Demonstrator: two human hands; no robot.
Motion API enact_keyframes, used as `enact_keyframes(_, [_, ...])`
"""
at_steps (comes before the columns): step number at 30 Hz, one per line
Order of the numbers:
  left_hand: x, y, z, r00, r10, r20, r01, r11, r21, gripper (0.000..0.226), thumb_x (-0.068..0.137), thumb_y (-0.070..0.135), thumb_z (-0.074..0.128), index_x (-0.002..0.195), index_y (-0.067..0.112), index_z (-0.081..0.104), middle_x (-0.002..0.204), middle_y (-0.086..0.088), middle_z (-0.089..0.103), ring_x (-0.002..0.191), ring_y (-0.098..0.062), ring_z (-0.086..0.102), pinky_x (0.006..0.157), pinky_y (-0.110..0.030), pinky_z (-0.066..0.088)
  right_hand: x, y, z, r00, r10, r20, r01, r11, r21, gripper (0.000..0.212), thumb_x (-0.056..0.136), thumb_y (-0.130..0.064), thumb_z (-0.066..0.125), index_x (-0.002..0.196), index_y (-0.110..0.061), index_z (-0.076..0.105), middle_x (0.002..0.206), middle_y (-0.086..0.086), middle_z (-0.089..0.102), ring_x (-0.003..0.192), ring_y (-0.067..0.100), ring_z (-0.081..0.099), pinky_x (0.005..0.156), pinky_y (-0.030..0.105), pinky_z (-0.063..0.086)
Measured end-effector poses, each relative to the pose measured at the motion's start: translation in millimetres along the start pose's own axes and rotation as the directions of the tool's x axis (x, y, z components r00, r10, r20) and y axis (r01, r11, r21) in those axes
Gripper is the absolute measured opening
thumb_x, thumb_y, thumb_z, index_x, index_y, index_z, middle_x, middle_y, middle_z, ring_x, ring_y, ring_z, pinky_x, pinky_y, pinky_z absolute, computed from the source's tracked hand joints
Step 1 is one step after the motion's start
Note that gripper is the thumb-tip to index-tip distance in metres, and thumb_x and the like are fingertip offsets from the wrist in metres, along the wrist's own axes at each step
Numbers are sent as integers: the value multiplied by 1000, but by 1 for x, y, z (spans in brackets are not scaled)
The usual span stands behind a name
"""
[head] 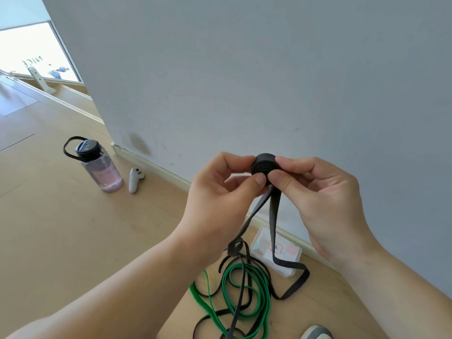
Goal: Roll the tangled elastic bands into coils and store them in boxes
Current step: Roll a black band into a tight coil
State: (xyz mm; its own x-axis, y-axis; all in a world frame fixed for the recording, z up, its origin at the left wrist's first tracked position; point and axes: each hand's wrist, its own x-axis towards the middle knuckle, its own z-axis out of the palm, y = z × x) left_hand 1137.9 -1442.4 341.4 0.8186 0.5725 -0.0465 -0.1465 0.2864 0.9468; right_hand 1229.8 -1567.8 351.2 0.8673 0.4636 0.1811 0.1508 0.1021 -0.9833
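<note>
Small tight black coil of flat elastic band [265, 167]: pinched between the fingers of your left hand [220, 194] and right hand [320, 192], both equally near. Unrolled tail hangs straight down to the green-and-black band tangle [244, 299] on the wooden floor [73, 228].

Both hands, left hand [220, 189] and right hand [318, 192], pinch a black coil [265, 165]; its loose band [274, 216] trails to the green band [244, 289] on the floor [73, 241].
</note>
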Motion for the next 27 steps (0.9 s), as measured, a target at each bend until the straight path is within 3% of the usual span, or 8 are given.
enact_keyframes(2, [0,1,1,1000,-22,14,21,1000,20,14,92,1,74,101,9,67,97,-6,80,93,-25,79,97,-47,59,0,-1,0,999,-34,5,35,998,-46,26,84,0,79,90,-25,80,94,-1,81,94,17,78,88,29,59])
enact_keyframes(4, [3,0,-2,999,35,26,-40,958,282,13,89,12,79,97,14,69,98,2,80,90,-17,78,90,-45,61,2,0,-4,993,-97,60,107,976,-190,29,86,6,76,88,-23,80,91,-4,81,89,12,77,83,21,59])
enact_keyframes(7, [8,3,-8,984,161,83,-178,776,606,23,83,26,85,98,25,67,102,16,75,86,2,71,74,-28,59,4,2,-8,959,-191,211,263,879,-397,28,86,13,72,87,-14,80,89,-4,78,88,10,75,82,19,59])
enact_keyframes(11, [6,7,-13,950,164,265,-299,722,624,32,88,5,78,113,20,64,97,14,76,87,4,73,79,-14,57,6,3,-12,899,-263,352,426,714,-556,30,84,18,67,91,-9,79,90,-1,77,86,8,73,77,20,58])
enact_keyframes(14, [8,8,-15,927,183,326,-363,653,664,32,90,1,72,116,19,67,96,13,77,88,4,74,84,-20,59,4,0,-11,922,-202,331,370,711,-597,26,86,10,72,90,-15,77,85,-8,78,84,4,73,74,17,57])
enact_keyframes(19, [11,8,-16,955,168,245,-280,786,552,28,90,-2,69,105,22,70,93,10,76,92,-7,74,86,-21,59,4,-6,-11,996,13,83,9,966,-259,21,75,-3,86,87,-17,77,85,-3,81,82,15,79,83,29,62])
enact_keyframes(23, [14,9,-17,984,142,105,-172,905,389,27,93,0,69,104,25,70,98,3,76,97,-18,73,88,-25,56,1,-4,-8,996,48,73,-35,984,-173,28,73,-5,86,91,-24,78,92,0,82,90,19,79,88,35,61])
enact_keyframes(27, [8,3,-10,998,0,57,0,1000,5,23,96,-5,66,110,13,68,109,-11,75,106,-30,74,101,-44,57,-4,-1,0,999,18,50,-15,998,-61,30,79,-2,81,98,-24,77,100,-3,82,97,17,78,88,28,61])
